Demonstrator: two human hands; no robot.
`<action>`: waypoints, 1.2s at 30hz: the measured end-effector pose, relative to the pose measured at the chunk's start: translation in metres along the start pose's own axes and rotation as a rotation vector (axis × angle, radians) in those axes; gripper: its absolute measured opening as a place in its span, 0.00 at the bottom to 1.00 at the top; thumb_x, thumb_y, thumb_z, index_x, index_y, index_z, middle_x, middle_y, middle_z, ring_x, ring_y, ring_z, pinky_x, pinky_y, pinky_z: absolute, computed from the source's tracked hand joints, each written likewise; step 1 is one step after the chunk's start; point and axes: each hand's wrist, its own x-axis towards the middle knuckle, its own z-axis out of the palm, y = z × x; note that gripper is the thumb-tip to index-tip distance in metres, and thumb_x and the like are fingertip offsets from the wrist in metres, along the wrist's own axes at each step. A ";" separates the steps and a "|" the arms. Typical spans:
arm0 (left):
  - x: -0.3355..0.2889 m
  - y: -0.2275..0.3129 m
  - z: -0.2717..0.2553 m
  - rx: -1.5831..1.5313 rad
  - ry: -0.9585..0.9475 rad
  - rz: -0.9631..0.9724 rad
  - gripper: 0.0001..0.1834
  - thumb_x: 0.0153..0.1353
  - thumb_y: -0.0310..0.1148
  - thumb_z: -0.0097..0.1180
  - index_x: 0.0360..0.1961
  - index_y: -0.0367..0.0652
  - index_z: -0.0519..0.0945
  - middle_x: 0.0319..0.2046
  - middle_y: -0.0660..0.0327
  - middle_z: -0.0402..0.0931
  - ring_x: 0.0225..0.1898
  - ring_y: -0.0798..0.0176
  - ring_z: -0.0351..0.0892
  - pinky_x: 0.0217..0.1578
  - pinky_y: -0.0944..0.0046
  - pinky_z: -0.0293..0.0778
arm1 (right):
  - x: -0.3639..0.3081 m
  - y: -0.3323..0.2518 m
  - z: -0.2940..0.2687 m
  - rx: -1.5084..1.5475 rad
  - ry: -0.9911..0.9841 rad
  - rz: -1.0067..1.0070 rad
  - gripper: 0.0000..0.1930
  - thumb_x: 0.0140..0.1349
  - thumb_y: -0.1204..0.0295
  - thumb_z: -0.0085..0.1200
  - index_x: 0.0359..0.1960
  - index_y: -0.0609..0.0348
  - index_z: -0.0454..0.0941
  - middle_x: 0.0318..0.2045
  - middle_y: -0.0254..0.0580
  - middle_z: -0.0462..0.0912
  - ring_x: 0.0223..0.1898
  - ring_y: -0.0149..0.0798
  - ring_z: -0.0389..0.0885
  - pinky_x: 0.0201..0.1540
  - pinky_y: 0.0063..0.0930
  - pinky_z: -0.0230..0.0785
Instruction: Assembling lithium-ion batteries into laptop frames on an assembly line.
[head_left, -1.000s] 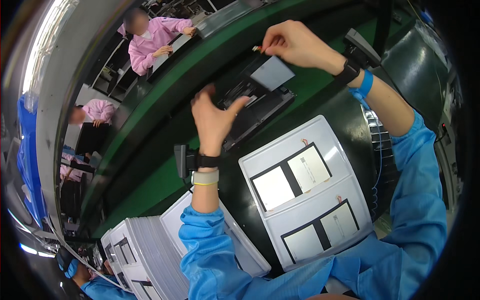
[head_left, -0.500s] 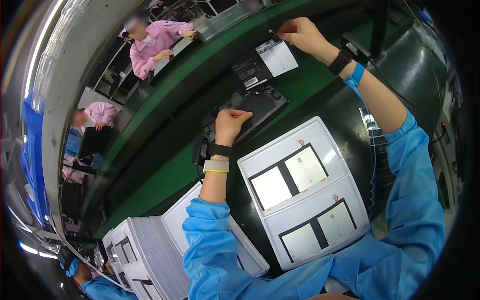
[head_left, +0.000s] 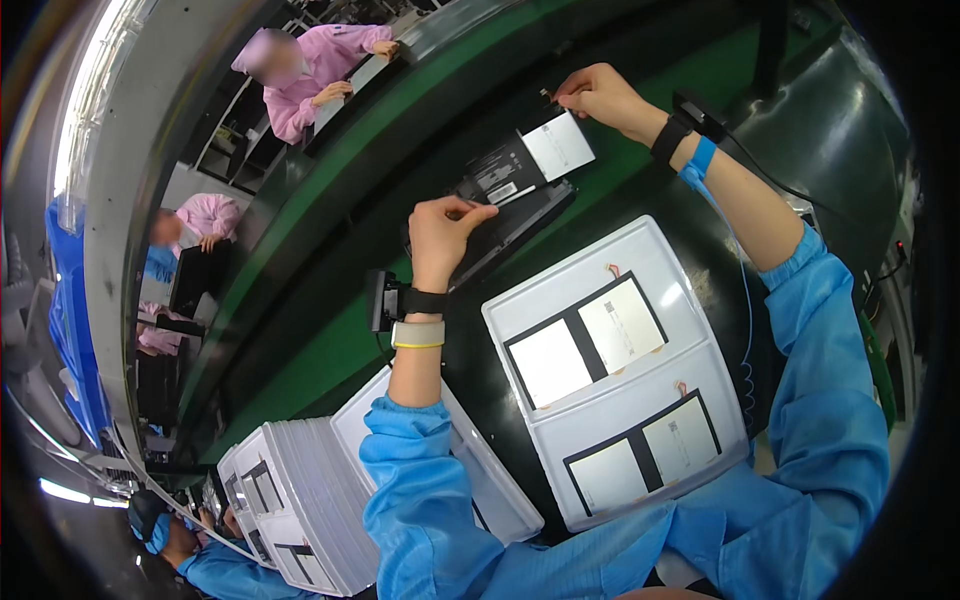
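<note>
Far left there's a stack of white trays (head_left: 300, 505) sitting low on the bench, each with the same dark-framed pale panels in it, and another empty-looking white tray (head_left: 480, 480) tucked under the person's blue sleeve. Moving in, the left hand (head_left: 445, 230) has its fingers curled down on the near edge of the open black device (head_left: 500, 225), pinching or pressing it; can't tell exactly which. That wrist wears a black strap with a small black box and a pale band below it. The device lies on the dark mat just beyond the big white tray (head_left: 610, 370), which carries two pairs of pale rectangular panels, each joined by a black strip. On top of the device's far end sits a flat part with a white sheet (head_left: 558, 145), and the right hand (head_left: 600, 95) is up there gripping a small dark bit at its far corner between fingertips. Across the green belt (head_left: 400, 130), people in pink coats work at their own stations.
</note>
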 end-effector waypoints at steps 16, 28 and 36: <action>-0.084 -0.051 -0.062 0.299 -0.028 0.211 0.59 0.38 0.38 0.85 0.73 0.43 0.65 0.72 0.51 0.63 0.67 0.48 0.69 0.65 0.53 0.70 | -0.007 -0.012 0.106 -0.168 -0.302 -0.020 0.11 0.61 0.69 0.67 0.39 0.65 0.89 0.35 0.50 0.90 0.39 0.43 0.89 0.46 0.34 0.79; -0.065 -0.062 -0.052 0.090 -0.080 0.092 0.59 0.40 0.38 0.85 0.74 0.44 0.65 0.70 0.48 0.67 0.70 0.47 0.66 0.70 0.53 0.64 | -0.015 -0.008 0.128 -0.260 -0.298 -0.279 0.09 0.60 0.71 0.65 0.38 0.65 0.87 0.35 0.53 0.89 0.41 0.49 0.89 0.49 0.36 0.79; -0.074 -0.072 -0.049 0.196 -0.075 0.193 0.50 0.46 0.36 0.81 0.70 0.39 0.68 0.72 0.48 0.64 0.75 0.42 0.59 0.73 0.50 0.59 | -0.028 -0.033 0.107 -0.532 -0.620 -0.411 0.38 0.52 0.57 0.76 0.61 0.65 0.75 0.62 0.58 0.73 0.60 0.50 0.77 0.60 0.38 0.75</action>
